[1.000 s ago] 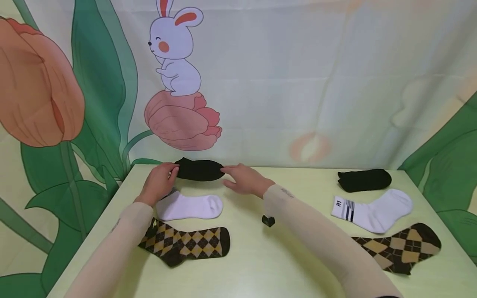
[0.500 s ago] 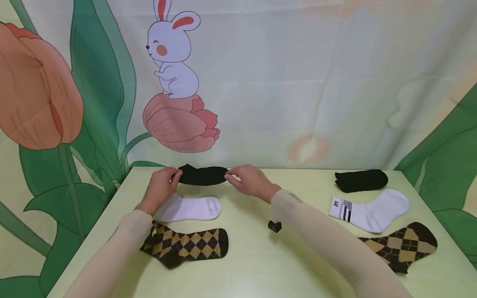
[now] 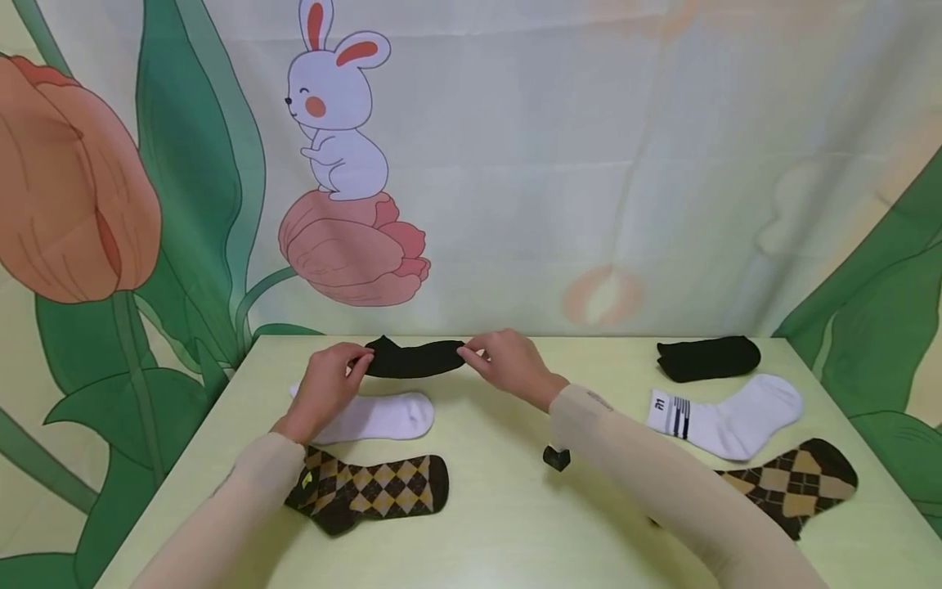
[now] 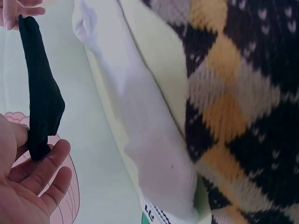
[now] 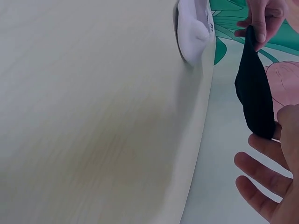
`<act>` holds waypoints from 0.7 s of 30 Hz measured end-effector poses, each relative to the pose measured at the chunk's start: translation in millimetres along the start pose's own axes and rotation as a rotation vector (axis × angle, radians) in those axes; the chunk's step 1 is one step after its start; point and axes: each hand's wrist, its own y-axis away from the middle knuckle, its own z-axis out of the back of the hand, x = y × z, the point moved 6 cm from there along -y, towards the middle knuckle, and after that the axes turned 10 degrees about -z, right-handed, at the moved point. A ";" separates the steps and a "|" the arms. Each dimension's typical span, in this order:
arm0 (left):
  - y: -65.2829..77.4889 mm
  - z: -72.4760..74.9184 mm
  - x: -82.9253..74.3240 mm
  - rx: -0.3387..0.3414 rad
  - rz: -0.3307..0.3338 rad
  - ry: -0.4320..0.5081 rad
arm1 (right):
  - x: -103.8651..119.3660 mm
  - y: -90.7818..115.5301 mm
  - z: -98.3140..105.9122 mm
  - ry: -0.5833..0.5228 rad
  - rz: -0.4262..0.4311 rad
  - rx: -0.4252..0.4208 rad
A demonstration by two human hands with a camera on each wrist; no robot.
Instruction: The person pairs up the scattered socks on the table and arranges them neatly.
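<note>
A short black sock point(image 3: 415, 361) is stretched level between both hands near the table's back edge. My left hand point(image 3: 327, 384) pinches its left end between thumb and fingers. At the other end, my right hand point(image 3: 511, 366) pinches the tip. The left wrist view shows the black sock point(image 4: 42, 84) held up off the table, and so does the right wrist view, where the sock point(image 5: 254, 88) hangs between the two hands. Just below the left hand lies a white sock point(image 3: 390, 415), partly covered by that hand. Nearer the front is a brown and yellow argyle sock point(image 3: 390, 488).
On the right of the table point(image 3: 508, 507) lie another black sock point(image 3: 710, 358), a white striped sock point(image 3: 743, 417) and an argyle sock point(image 3: 805, 483), partly hidden by the right sleeve. A printed curtain point(image 3: 500, 164) hangs behind the table's back edge.
Both hands have carried the black sock a little to the right and toward the front. The right thumb and fingers have closed on its tip. The other socks stay put.
</note>
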 end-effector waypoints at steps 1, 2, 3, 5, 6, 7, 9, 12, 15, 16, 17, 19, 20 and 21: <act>0.5 -0.7 -1.3 0.001 0.000 0.003 | -0.7 1.1 0.3 0.004 0.000 -0.002; 1.0 -1.3 -2.4 0.002 -0.001 0.003 | -1.3 2.3 0.8 0.008 0.001 -0.007; 1.5 -1.8 -3.7 0.003 -0.001 0.006 | -1.5 3.7 1.7 0.012 0.004 -0.014; 2.0 -1.9 -6.1 -0.001 -0.005 0.004 | -1.8 6.2 4.1 0.014 0.010 -0.024; 2.0 -1.8 -7.6 -0.004 -0.009 0.004 | -2.1 7.3 5.5 0.017 0.010 -0.028; 2.7 -1.9 -8.7 -0.009 -0.014 0.007 | -2.3 8.4 6.7 0.022 0.010 -0.034; 3.8 -2.1 -11.6 -0.015 -0.025 0.015 | -3.1 10.9 9.0 0.029 0.010 -0.044; 5.2 -1.9 -16.8 -0.022 -0.039 0.027 | -5.4 14.0 11.2 0.037 0.003 -0.048; 6.1 -2.2 -21.4 -0.025 -0.047 0.035 | -7.2 17.6 13.4 0.042 0.006 -0.052; 6.3 -2.3 -22.7 -0.027 -0.049 0.035 | -7.8 18.8 14.0 0.043 0.008 -0.053; 6.6 -2.4 -24.0 -0.029 -0.051 0.036 | -8.3 19.9 14.6 0.044 0.009 -0.054; 7.2 -2.8 -26.2 -0.033 -0.057 0.041 | -9.5 22.2 15.7 0.048 0.010 -0.053; 7.5 -2.9 -27.3 -0.036 -0.060 0.043 | -10.0 23.2 16.0 0.049 0.010 -0.051; 7.8 -3.0 -28.4 -0.038 -0.063 0.046 | -10.5 24.3 16.4 0.049 0.010 -0.049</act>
